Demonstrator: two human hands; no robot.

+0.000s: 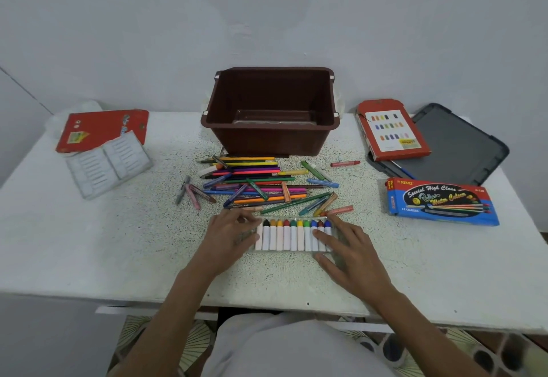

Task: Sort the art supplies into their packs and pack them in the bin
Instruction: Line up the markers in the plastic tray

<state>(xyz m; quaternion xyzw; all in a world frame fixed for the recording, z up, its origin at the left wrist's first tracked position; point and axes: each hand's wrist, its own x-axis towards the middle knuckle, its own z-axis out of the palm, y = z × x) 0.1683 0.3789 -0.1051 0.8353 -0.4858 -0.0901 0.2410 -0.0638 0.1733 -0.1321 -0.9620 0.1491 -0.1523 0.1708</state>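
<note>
A clear tray of white tubes with coloured caps [292,236] lies on the white table [89,243] near me. My left hand [231,237] holds its left end, fingers curled over the edge. My right hand [350,253] rests on its right end with fingers spread flat. Behind the tray lies a loose heap of coloured pencils and crayons [258,185]. The brown bin [271,110] stands at the back centre with a clear tray on its floor. The blue water-colour pack [441,201] lies at right.
A red crayon box [393,130] rests on a dark grey lid [456,145] at back right. At back left lie a red pack [103,127] and a clear blister tray [108,164]. A single red crayon [345,164] lies apart from the heap.
</note>
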